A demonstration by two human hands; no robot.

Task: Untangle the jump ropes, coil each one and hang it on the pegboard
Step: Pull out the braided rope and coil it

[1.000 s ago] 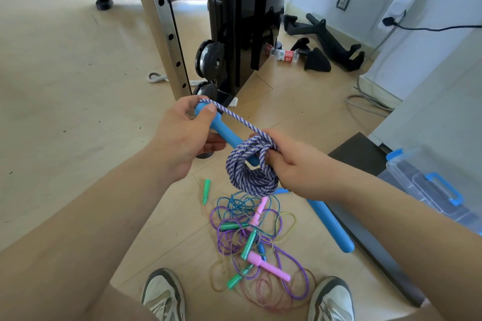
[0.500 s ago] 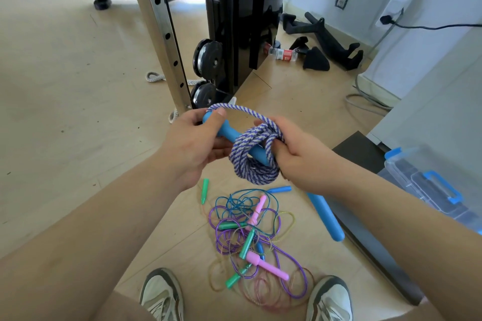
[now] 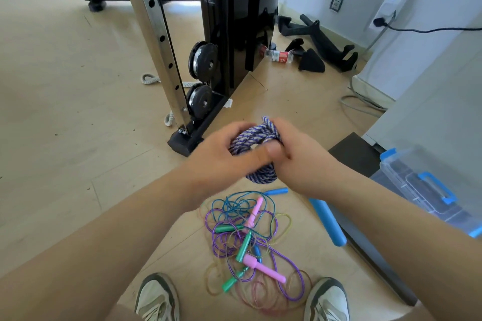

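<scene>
Right above the floor tangle, I'm bunching the purple-and-white rope (image 3: pixel 257 138) into a tight coil between both hands. My left hand (image 3: pixel 219 161) is wrapping round the bundle from its side, thumb lying across the front. My right hand (image 3: pixel 302 167) is clenching the other side, fingers curled into the loops, so both are grasping this one rope. One blue foam handle (image 3: pixel 327 221) is showing below my right wrist; the other is hidden, somewhere inside my grip I'd guess.

I'm reckoning this is the coiling step for this rope, close to done, with hanging not yet started. Just ahead of my shoes (image 3: pixel 156 297) the thin ropes (image 3: pixel 247 237) are lying knotted together — purple, teal, yellow and pink cords with green and pink handles crossing each other. None of those looks sorted.

Next I'm needing to lock this coil so it isn't springing open — probably by tucking the loose end or a handle through. Then I'm finding the pegboard, which isn't in view from here. The risk, as I'm judging it, is loops slipping the moment one hand lets go.
</scene>
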